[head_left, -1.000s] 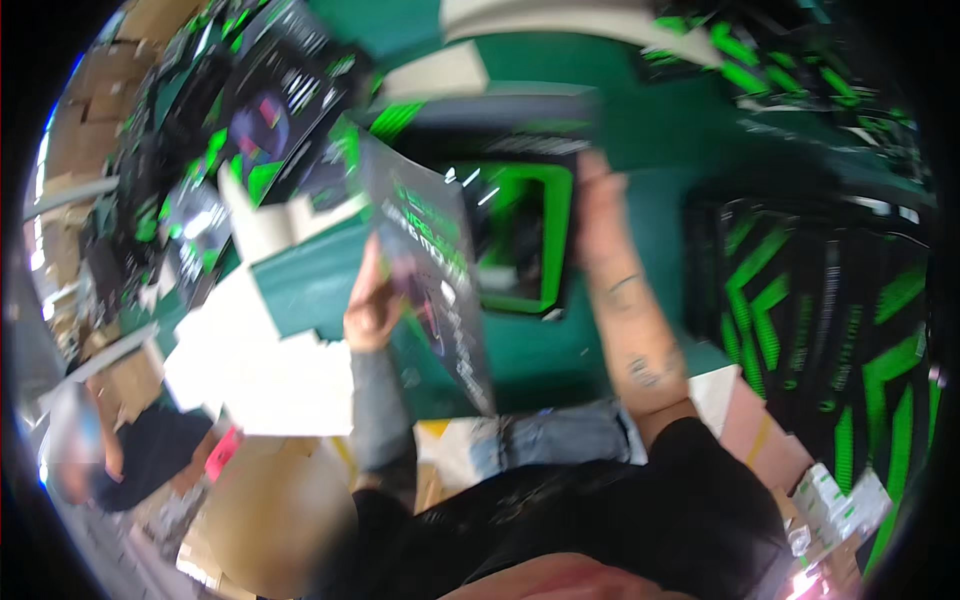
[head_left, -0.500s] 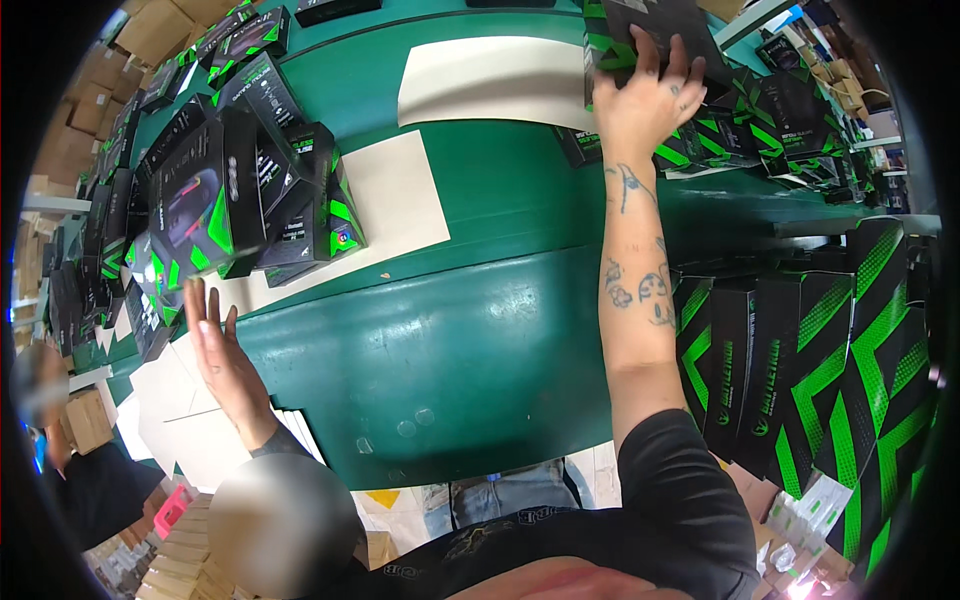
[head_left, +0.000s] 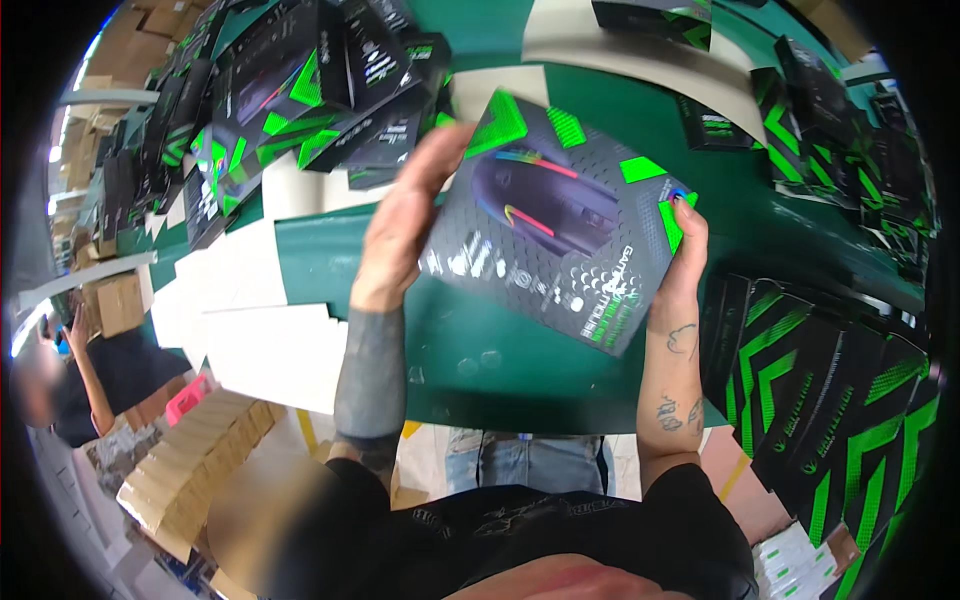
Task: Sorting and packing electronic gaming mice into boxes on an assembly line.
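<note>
I hold a flat black-and-green product box (head_left: 560, 220) with a picture of a computer mouse on its face, tilted above the green table (head_left: 480, 350). My left hand (head_left: 405, 215) grips its left edge, fingers spread along the side. My right hand (head_left: 685, 250) clasps its right edge, fingertips over the green corner. The box hides part of both palms.
A heap of similar black-and-green boxes (head_left: 290, 90) lies at the table's far left, more boxes (head_left: 830, 110) at the far right. Stacked boxes (head_left: 830, 400) stand at my right. White sheets (head_left: 270, 340) lie at the left; another person (head_left: 90, 370) sits low left beside tan cartons (head_left: 190, 460).
My right hand has come back from the far right pile with a box. My left hand rose from the white sheets and took the box's other edge.
</note>
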A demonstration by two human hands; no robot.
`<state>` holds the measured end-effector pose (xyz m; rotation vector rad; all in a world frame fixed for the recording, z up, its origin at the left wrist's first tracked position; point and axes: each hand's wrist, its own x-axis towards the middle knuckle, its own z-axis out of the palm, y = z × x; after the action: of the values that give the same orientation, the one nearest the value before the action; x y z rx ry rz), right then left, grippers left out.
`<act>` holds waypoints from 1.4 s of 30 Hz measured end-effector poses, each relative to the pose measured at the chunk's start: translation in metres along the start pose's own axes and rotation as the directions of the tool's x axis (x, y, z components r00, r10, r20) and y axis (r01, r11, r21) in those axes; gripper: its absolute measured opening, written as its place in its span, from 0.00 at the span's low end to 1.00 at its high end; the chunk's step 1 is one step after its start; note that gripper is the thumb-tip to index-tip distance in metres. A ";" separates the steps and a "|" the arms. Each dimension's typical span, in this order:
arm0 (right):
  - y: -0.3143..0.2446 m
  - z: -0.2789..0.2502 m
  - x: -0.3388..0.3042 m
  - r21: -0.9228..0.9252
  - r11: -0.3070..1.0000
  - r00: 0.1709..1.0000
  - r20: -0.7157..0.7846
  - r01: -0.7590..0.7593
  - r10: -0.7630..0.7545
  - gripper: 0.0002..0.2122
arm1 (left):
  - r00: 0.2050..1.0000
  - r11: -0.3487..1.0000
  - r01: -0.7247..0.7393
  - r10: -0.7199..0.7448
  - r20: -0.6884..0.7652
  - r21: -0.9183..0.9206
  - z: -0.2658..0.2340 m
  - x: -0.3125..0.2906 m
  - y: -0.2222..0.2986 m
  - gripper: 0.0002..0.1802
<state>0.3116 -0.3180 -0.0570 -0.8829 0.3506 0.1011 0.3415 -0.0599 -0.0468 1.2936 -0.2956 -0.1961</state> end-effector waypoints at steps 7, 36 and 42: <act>0.025 -0.002 0.007 0.363 0.915 0.984 0.080 -0.176 0.158 0.22 | 0.995 0.995 0.098 -0.098 0.005 0.025 -0.005 -0.032 -0.030 0.42; 0.025 -0.015 0.020 -0.250 0.959 0.985 -0.137 -0.135 0.103 0.36 | 0.868 0.816 0.485 -0.493 0.059 -0.313 -0.002 -0.021 -0.021 0.33; -0.016 0.001 0.084 -0.544 0.824 0.959 -0.114 0.157 -0.258 0.23 | 0.864 0.866 0.058 -0.293 -0.410 -0.497 0.012 -0.022 -0.059 0.28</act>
<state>0.3945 -0.3324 -0.0737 -1.4861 0.4022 -0.0952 0.3186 -0.0797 -0.1027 0.8404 0.2918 -0.0942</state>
